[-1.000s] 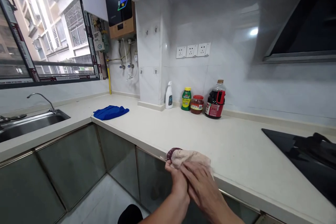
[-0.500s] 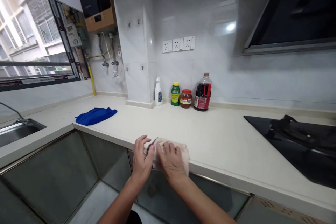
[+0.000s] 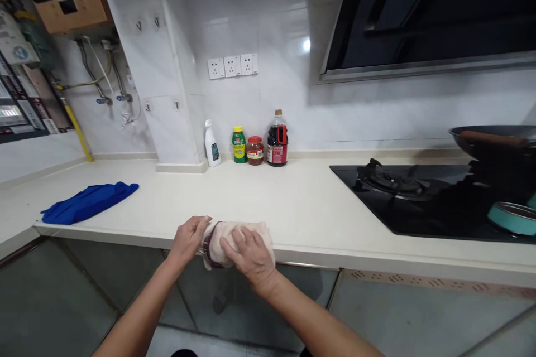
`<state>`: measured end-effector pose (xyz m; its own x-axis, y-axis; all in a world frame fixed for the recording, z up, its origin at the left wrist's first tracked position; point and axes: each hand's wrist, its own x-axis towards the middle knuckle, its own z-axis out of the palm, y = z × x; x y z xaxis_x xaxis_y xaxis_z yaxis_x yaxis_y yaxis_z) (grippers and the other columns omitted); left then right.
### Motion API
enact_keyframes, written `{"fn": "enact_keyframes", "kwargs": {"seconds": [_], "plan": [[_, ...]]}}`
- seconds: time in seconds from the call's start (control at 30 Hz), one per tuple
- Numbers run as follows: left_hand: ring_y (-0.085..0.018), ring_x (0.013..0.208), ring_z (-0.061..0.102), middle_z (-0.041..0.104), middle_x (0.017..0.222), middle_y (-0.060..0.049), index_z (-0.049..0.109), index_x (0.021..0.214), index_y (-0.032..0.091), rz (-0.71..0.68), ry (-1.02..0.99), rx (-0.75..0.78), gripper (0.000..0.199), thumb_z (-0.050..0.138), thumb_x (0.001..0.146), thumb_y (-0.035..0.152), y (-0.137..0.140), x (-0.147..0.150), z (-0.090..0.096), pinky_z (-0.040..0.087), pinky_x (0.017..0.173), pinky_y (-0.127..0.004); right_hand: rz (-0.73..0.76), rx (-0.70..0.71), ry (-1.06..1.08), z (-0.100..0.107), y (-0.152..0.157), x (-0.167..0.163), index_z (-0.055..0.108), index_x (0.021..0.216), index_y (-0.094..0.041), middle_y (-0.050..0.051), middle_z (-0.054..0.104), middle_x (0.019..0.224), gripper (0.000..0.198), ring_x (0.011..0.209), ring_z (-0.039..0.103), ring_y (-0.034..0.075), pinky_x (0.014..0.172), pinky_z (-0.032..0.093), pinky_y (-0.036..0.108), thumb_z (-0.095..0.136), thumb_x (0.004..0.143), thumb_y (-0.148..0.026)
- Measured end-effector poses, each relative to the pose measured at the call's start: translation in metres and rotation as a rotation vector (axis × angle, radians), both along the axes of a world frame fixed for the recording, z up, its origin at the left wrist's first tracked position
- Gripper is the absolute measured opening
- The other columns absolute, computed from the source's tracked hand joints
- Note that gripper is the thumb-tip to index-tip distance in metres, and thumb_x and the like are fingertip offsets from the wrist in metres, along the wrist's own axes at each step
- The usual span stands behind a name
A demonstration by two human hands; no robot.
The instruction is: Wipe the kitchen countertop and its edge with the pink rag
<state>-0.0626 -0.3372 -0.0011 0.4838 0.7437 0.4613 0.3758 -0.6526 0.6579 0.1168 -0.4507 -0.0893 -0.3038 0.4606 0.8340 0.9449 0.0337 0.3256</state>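
Work mid-way, I'd judge: beige cloth (image 3: 221, 231) is on the counter's (image 3: 301, 206) front edge, partly hanging over, not yet put down. Right hand (image 3: 251, 256) on top, fingers slightly spread and bent. Left hand (image 3: 188, 240) at its 9 o'clock end, fingers curled; can't tell if pinching. Blue cloth (image 3: 90, 202) at 10 o'clock, no hand on it. Amount left: can't tell.

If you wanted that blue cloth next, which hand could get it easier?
Probably the left hand: it's nearer the blue cloth, which lies off to its left. The right hand is farther away and rests on the pale cloth.
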Motion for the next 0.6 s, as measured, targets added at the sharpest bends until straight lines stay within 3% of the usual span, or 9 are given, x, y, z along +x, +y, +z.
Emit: {"fn": "enact_keyframes", "kwargs": {"seconds": [0.23, 0.47, 0.6], "plan": [[-0.025, 0.104, 0.068, 0.077, 0.104, -0.007, 0.074, 0.093, 0.025, -0.105, 0.098, 0.1, 0.046, 0.042, 0.094, 0.057, -0.006, 0.045, 0.005, 0.049, 0.098, -0.039, -0.028, -0.161, 0.013, 0.004, -0.099, 0.09, 0.057, 0.139, -0.025, 0.014, 0.056, 0.136, 0.056, 0.127, 0.048, 0.033, 0.103, 0.038, 0.047, 0.075, 0.086, -0.024], [-0.026, 0.111, 0.065, 0.077, 0.109, -0.005, 0.076, 0.095, 0.027, -0.255, 0.142, 0.138, 0.041, 0.046, 0.096, 0.054, -0.014, 0.087, -0.003, 0.045, 0.101, -0.04, -0.146, -0.207, 0.152, -0.017, -0.195, 0.193, 0.059, 0.131, -0.029, 0.013, 0.056, 0.134, 0.054, 0.126, 0.05, 0.035, 0.108, 0.034, 0.052, 0.079, 0.082, -0.028], [-0.025, 0.111, 0.065, 0.076, 0.11, -0.006, 0.075, 0.098, 0.025, -0.28, 0.098, 0.101, 0.044, 0.043, 0.098, 0.055, -0.01, 0.087, -0.006, 0.046, 0.101, -0.039, -0.266, -0.175, 0.232, -0.021, -0.222, 0.214, 0.056, 0.13, -0.028, 0.014, 0.056, 0.131, 0.056, 0.125, 0.05, 0.037, 0.109, 0.032, 0.055, 0.076, 0.079, -0.027]]}}
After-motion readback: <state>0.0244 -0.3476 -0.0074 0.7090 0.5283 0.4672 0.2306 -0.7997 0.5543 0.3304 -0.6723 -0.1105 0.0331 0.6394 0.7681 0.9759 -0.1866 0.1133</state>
